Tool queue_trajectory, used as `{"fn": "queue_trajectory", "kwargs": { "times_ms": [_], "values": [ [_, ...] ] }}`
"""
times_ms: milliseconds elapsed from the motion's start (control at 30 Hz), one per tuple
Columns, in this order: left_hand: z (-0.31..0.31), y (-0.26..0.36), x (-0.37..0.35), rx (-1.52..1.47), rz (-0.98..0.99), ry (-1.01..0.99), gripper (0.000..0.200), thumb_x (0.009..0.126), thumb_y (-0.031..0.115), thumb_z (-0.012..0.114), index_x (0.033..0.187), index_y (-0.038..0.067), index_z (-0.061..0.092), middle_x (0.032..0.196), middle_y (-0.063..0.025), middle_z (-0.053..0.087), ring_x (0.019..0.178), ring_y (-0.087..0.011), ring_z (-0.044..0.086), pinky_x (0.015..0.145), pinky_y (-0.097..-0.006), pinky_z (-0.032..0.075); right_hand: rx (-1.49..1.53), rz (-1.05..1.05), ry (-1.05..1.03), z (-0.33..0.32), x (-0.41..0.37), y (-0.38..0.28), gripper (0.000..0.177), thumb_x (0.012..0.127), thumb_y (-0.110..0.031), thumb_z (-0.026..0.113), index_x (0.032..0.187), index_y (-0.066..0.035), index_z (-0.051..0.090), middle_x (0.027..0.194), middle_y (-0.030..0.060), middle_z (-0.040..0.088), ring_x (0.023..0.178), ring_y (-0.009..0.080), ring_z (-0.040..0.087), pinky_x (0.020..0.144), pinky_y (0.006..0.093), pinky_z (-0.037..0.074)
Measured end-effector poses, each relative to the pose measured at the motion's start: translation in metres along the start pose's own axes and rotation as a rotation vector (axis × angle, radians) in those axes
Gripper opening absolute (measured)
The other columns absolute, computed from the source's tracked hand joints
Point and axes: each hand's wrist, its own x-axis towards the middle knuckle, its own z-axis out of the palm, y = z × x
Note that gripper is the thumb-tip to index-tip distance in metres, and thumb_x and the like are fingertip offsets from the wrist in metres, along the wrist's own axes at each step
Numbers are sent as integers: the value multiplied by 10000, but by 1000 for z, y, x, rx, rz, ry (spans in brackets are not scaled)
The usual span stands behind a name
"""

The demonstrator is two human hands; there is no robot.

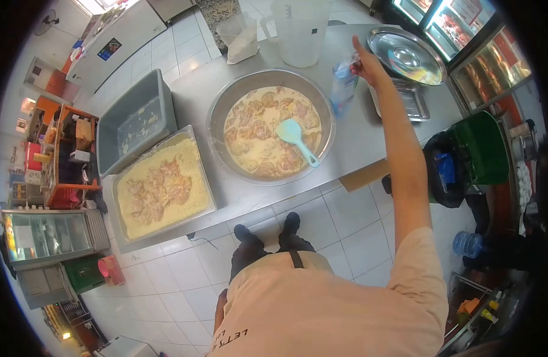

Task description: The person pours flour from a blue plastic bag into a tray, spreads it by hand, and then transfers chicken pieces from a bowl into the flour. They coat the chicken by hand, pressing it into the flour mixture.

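My right hand (pixel 364 64) reaches across the table with its fingers closed, thumb up, on the top of a clear plastic container with blue print (pixel 343 89). Motion blurs it; it is beside the right rim of a large steel bowl (pixel 213 128). The bowl holds raw chicken pieces (pixel 256 128) in a pale, milky liquid. A light blue scoop (pixel 290 131) lies on the chicken, handle toward me. My left hand (pixel 221 300) hangs low at my side, mostly hidden by my shirt. Left of the bowl, a metal tray (pixel 211 190) holds yellowish breading with chicken pieces on top.
A grey tub (pixel 110 128) with residue stands behind the tray. A large clear jug (pixel 300 35) and a smaller container of white powder (pixel 241 41) stand at the back. A round steel lid (pixel 381 41) lies at the right; a green bin (pixel 485 149) is beside the table.
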Motion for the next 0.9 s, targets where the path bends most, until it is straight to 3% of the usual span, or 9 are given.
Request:
{"fn": "queue_trajectory", "kwargs": {
  "times_ms": [167, 233, 367, 500, 533, 633, 733, 833, 900],
  "values": [
    [2, -2, 7, -32, 29, 17, 210, 884, 164, 564, 990, -4, 632, 917, -100, 658, 840, -178, 593, 760, -308, 478, -349, -88, -7, 0, -2, -39, 308, 893, -378, 601, 801, -95, 521, 704, -25, 461, 613, 96, 492, 590, 229, 411],
    [4, -2, 10, -45, 41, 22, 209, 885, 164, 564, 990, -4, 631, 915, -99, 658, 838, -177, 593, 757, -306, 479, -678, -185, -198, -1, -20, -67, 303, 881, -372, 619, 786, -99, 530, 655, -38, 438, 566, 75, 436, 540, 231, 363],
    [5, 3, 9, -41, -10, 30, 197, 888, 161, 568, 990, 2, 625, 896, -87, 656, 787, -157, 591, 722, -291, 480, -942, -472, 78, 6, -75, -115, 320, 847, -370, 647, 718, -81, 600, 565, -52, 430, 493, 66, 378, 485, 244, 313],
    [10, 12, 18, -77, -22, 43, 196, 887, 161, 570, 989, 3, 625, 893, -86, 656, 782, -155, 591, 720, -291, 480, -1068, -795, 348, -15, 2, -61, 386, 795, -425, 669, 733, -44, 663, 631, 106, 609, 604, 194, 585, 596, 339, 441],
    [15, 12, 18, -97, -37, 43, 196, 887, 161, 570, 989, 3, 625, 892, -86, 656, 781, -155, 591, 719, -291, 480, -876, -810, 395, -17, -1, -77, 407, 791, -449, 664, 754, -43, 668, 661, 128, 628, 659, 249, 614, 659, 365, 458],
    [18, 13, 17, -118, -59, 49, 195, 886, 161, 571, 989, 4, 624, 890, -85, 656, 778, -154, 591, 717, -291, 480, -783, -610, 334, 5, -40, -133, 387, 807, -436, 654, 774, -51, 677, 707, 128, 647, 711, 286, 622, 687, 376, 469],
    [21, 15, 18, -137, -69, 44, 194, 886, 161, 572, 988, 4, 624, 887, -85, 656, 774, -153, 590, 715, -292, 480, -979, -877, 374, 3, -2, -119, 383, 816, -424, 651, 789, -43, 675, 682, 121, 642, 675, 289, 616, 659, 377, 470],
    [18, 19, 25, -142, -68, 40, 193, 885, 161, 573, 988, 5, 623, 885, -84, 656, 770, -152, 590, 714, -292, 481, -1119, -781, 360, 1, -20, -128, 371, 820, -414, 655, 806, -43, 668, 697, 124, 649, 685, 310, 610, 663, 396, 464],
    [19, 19, 25, -151, -73, 36, 193, 885, 161, 573, 987, 5, 623, 883, -84, 656, 768, -151, 590, 712, -292, 481, -869, -784, 439, -14, -10, -126, 363, 827, -396, 662, 770, -37, 649, 658, 107, 627, 643, 254, 592, 629, 372, 452]
  ]
}}
